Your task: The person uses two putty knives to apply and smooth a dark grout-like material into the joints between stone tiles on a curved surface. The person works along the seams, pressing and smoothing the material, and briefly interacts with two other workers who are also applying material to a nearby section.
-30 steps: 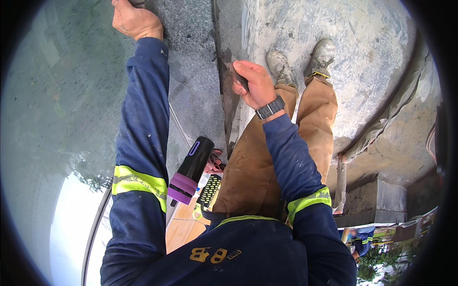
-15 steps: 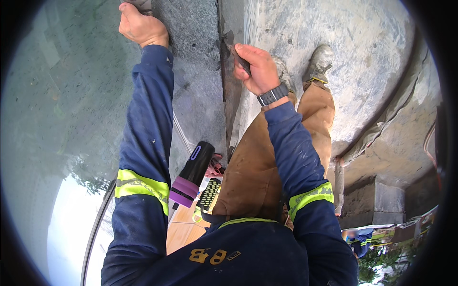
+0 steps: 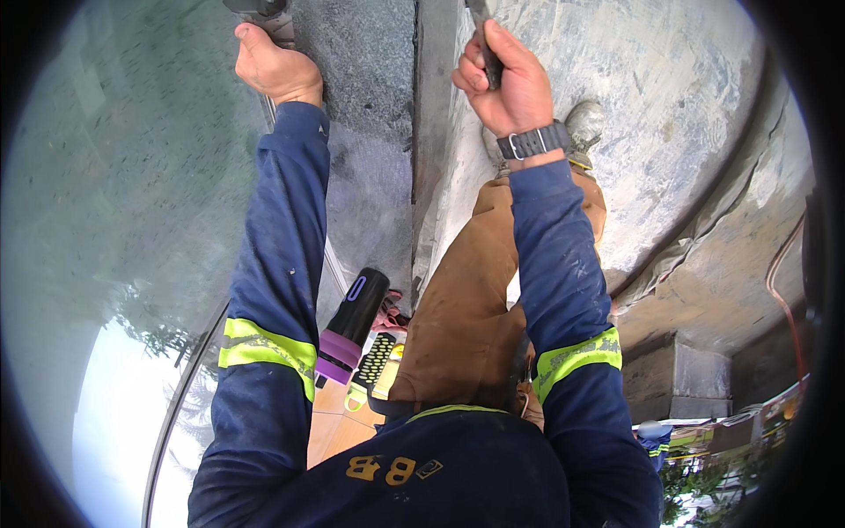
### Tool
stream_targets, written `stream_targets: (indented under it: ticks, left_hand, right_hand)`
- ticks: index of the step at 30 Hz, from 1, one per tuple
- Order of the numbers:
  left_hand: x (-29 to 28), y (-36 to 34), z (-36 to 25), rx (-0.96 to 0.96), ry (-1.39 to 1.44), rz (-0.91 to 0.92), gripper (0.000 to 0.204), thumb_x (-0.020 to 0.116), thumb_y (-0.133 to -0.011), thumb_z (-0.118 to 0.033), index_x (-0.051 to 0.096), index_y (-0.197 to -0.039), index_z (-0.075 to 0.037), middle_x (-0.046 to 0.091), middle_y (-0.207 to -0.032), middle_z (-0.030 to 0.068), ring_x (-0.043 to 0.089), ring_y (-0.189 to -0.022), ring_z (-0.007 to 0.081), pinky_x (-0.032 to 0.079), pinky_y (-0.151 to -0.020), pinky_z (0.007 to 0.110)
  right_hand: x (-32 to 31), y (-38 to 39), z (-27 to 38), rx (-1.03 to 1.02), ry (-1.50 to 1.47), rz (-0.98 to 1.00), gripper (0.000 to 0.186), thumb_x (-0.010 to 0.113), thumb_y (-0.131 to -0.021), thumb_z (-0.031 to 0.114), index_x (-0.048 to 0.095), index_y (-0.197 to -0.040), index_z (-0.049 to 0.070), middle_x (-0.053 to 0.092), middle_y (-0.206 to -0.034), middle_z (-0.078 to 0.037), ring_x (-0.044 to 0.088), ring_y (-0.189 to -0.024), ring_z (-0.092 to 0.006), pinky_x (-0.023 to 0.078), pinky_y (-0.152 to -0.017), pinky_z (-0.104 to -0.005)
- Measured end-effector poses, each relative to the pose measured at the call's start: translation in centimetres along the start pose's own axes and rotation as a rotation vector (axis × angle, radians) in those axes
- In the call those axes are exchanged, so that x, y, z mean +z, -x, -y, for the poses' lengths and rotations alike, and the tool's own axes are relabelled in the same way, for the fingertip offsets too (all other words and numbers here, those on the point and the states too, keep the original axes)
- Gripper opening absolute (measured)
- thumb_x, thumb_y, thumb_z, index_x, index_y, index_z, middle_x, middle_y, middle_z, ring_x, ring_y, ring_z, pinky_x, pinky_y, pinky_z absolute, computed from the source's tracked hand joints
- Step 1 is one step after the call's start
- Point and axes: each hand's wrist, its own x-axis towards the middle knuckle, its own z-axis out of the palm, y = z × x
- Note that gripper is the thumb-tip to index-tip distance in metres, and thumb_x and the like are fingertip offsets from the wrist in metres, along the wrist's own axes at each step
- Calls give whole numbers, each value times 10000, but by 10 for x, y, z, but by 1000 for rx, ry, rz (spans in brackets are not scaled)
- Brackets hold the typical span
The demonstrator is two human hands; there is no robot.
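At far left, see a green-grey reflective surface (image 3: pixel 123 202). At upper left, over its edge: left hand (image 3: pixel 277 70), thumb pointing toward the top of the frame, other fingers mostly hidden. Just beyond, cut off by the top edge, a dark object (image 3: pixel 255 7); cannot tell if gripped or merely close by. Likely to slip, if held, from any slackening there.

Next, a speckled grey slab (image 3: pixel 365 132), running down from the top. Lower down, just beside the left sleeve (image 3: pixel 273 264), a tilted black bottle (image 3: pixel 359 295) with a purple end; probably easy to topple with a careless elbow. Just right, pink cloth (image 3: pixel 392 314) and a dotted pad (image 3: pixel 377 356).

At upper centre: right hand (image 3: pixel 510 84), fingers curled firmly around a narrow dark tool (image 3: pixel 490 63), far end at the top edge. Could twist or skid under uneven pressure, and scrape a surface. On the wrist, a dark watch (image 3: pixel 534 141), liable to snag in tight work. Farther right, a dusty boot (image 3: pixel 585 123) on pale scuffed floor (image 3: pixel 678 106), perhaps exposed to a dropped tool after any loosening of grip.
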Motion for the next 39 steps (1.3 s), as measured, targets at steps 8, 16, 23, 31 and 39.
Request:
stream_targets:
  ticks: [8, 16, 23, 31, 39]
  left_hand:
    - [0, 2, -7, 30, 4, -60, 546, 397, -1007, -387, 621, -754, 43, 536, -576, 53, 435, -554, 150, 354, -529, 345]
    - [-5, 7, -9, -87, 31, -32, 539, 402, -1005, -407, 618, -725, 0, 531, -567, 61, 460, -547, 157, 366, -524, 339]
    - [-2, 10, -4, -14, 24, -46, 521, 408, -1011, -379, 587, -673, -26, 528, -539, 73, 463, -488, 182, 366, -487, 337]
    - [-3, 16, 4, -127, 53, -7, 512, 420, -1017, -374, 647, -764, 9, 588, -633, 24, 488, -576, 99, 383, -519, 271]
    - [-7, 17, 1, -198, 9, -70, 563, 418, -1009, -438, 668, -810, 26, 588, -677, -9, 461, -618, 82, 356, -549, 256]
  right_hand:
    - [50, 46, 45, -17, 667, -110, 348, 450, -1038, 284, 519, -1240, 10, 635, -1087, -134, 548, -694, -159, 443, -586, -287]
    - [104, 42, 83, -4, 1202, -68, 344, 639, -936, 117, 539, -1247, 5, 639, -1027, -46, 532, -827, -69, 424, -723, -210]
    - [129, 1, 105, -119, 1445, -72, 131, 625, -961, 149, 598, -996, 25, 607, -850, 27, 517, -775, -49, 441, -718, -215]
    - [59, -48, 85, -105, 1401, 90, 160, 633, -961, 190, 561, -918, 53, 540, -799, 59, 440, -741, -32, 392, -664, -205]
    - [39, -72, 72, -88, 1355, 185, 189, 631, -963, 219, 573, -940, 41, 534, -762, 64, 432, -704, -29, 384, -615, -206]
